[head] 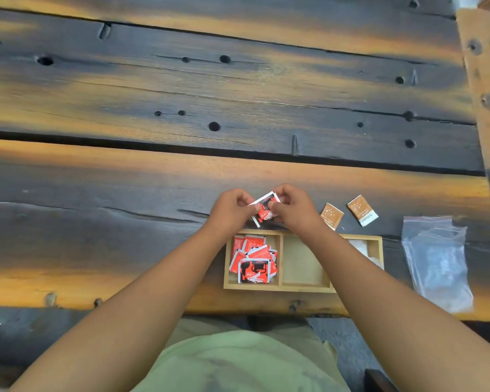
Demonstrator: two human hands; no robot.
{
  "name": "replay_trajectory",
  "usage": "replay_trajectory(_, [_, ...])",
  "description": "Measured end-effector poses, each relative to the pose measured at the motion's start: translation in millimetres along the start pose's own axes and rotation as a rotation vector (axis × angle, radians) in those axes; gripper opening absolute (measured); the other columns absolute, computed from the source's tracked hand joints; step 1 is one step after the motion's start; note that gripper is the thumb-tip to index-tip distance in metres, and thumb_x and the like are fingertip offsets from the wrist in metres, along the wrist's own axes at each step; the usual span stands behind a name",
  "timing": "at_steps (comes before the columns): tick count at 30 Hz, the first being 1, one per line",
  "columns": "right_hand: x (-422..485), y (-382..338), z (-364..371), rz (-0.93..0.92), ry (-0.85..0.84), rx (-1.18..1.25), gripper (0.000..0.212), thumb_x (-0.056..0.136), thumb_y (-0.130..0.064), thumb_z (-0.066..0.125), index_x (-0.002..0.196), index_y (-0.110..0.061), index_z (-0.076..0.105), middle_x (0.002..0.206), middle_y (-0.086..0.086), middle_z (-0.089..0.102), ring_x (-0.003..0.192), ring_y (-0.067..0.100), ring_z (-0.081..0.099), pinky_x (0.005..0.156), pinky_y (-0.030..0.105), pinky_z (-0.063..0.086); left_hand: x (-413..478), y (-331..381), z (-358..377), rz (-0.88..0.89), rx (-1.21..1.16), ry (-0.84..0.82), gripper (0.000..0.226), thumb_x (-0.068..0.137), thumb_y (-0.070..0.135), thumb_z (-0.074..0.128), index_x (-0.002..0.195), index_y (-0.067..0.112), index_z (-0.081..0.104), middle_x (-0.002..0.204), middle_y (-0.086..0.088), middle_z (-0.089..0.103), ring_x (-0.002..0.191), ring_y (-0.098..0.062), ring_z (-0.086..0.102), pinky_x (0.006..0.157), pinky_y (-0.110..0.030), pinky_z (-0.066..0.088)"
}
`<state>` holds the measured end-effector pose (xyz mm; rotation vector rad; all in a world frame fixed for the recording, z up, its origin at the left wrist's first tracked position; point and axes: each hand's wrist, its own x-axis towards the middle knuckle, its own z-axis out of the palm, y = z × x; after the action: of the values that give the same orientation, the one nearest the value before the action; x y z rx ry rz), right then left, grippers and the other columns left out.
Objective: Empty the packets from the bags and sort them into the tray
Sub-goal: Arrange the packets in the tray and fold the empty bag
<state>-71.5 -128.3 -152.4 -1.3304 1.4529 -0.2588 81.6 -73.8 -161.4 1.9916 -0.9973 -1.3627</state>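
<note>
My left hand [230, 208] and my right hand [292, 206] both pinch a red, black and white packet [264, 208] just beyond the wooden tray [280, 260]. The tray's left compartment holds a pile of several red packets [253, 258]. Its middle compartment [301, 260] shows bare wood. My right forearm covers much of the right compartment, where something white [358, 246] shows. Two brown packets [331, 215] [362, 210] lie on the table to the right of my hands. A clear zip bag [436, 260] lies flat at the right.
The dark, knotted plank table [181, 94] stretches far ahead and to the left. Its near edge [125, 302] runs just below the tray. A lighter wooden beam [484, 80] borders the right side.
</note>
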Motion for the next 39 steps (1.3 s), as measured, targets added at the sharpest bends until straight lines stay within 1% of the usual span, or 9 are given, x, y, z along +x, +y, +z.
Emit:
replay_trajectory(6, [-36,8,4,-0.037,0.03,-0.064,0.013,0.089,-0.01,0.07,0.084,-0.011,0.058,0.075,0.004,0.058,0.073,0.02,0.056,0.07,0.039,0.05,-29,-2,-3,0.025,0.01,0.03,0.012,0.09,0.016,0.071,0.088,0.009,0.061,0.075,-0.005,0.066,0.065,-0.019,0.067,0.059,-0.035,0.057])
replay_trajectory(10, [-60,18,7,-0.049,0.005,-0.237,0.023,0.088,-0.017,0.07,0.078,-0.014,0.05,0.062,-0.006,0.049,0.057,0.012,0.044,0.055,0.029,0.033,-45,-18,0,0.088,0.125,0.02,0.013,0.087,0.015,0.072,0.081,0.016,0.06,0.072,-0.003,0.061,0.063,-0.015,0.056,0.058,-0.029,0.043])
replay_trajectory(18, [-75,41,21,0.013,0.05,-0.33,0.023,0.087,-0.02,0.071,0.076,-0.02,0.051,0.065,-0.005,0.058,0.062,0.009,0.057,0.05,0.027,0.034,-62,-32,10,0.177,0.414,0.026,0.013,0.089,0.017,0.069,0.088,0.019,0.057,0.077,0.002,0.057,0.073,-0.019,0.056,0.06,-0.032,0.04])
replay_trajectory(21, [-74,39,25,0.018,0.074,-0.397,0.021,0.087,-0.023,0.069,0.076,-0.02,0.051,0.069,-0.002,0.062,0.069,0.016,0.062,0.055,0.032,0.046,-63,-35,12,0.214,0.464,0.06,0.012,0.091,0.019,0.067,0.092,0.019,0.055,0.08,0.005,0.054,0.079,-0.02,0.056,0.06,-0.031,0.038])
replay_trajectory(23, [-73,37,28,0.009,0.086,-0.472,0.019,0.088,-0.025,0.067,0.078,-0.019,0.052,0.074,0.001,0.065,0.075,0.024,0.063,0.063,0.036,0.049,-66,-37,14,0.24,0.517,0.057,0.015,0.092,0.021,0.067,0.1,0.019,0.054,0.092,0.002,0.059,0.087,-0.022,0.058,0.067,-0.035,0.046])
replay_trajectory(25, [-73,36,31,-0.014,0.102,-0.55,0.018,0.089,-0.025,0.066,0.08,-0.018,0.051,0.076,0.002,0.065,0.077,0.027,0.061,0.062,0.035,0.044,-68,-39,16,0.267,0.601,0.037,0.026,0.093,0.024,0.066,0.111,0.02,0.048,0.109,-0.001,0.061,0.097,-0.025,0.06,0.077,-0.043,0.052])
replay_trajectory(27, [-73,36,33,-0.033,0.122,-0.594,0.018,0.09,-0.026,0.065,0.081,-0.019,0.05,0.078,0.004,0.065,0.078,0.028,0.06,0.059,0.033,0.04,-68,-41,18,0.29,0.652,0.04,0.032,0.093,0.026,0.066,0.114,0.02,0.044,0.116,-0.004,0.06,0.102,-0.027,0.059,0.079,-0.044,0.052])
replay_trajectory(33, [-73,37,37,-0.041,0.167,-0.677,0.019,0.093,-0.029,0.062,0.086,-0.019,0.048,0.086,0.005,0.069,0.074,0.025,0.056,0.058,0.032,0.037,-69,-45,20,0.331,0.741,0.062,0.028,0.097,0.027,0.062,0.112,0.012,0.043,0.113,-0.009,0.048,0.095,-0.03,0.057,0.066,-0.035,0.037])
replay_trajectory(39, [-72,38,39,-0.049,0.167,-0.739,0.02,0.094,-0.034,0.062,0.096,-0.016,0.054,0.091,0.006,0.071,0.083,0.029,0.065,0.064,0.037,0.051,-65,-42,19,0.31,0.767,0.043,0.034,0.096,0.032,0.063,0.115,0.012,0.043,0.116,-0.01,0.04,0.089,-0.03,0.059,0.064,-0.035,0.042])
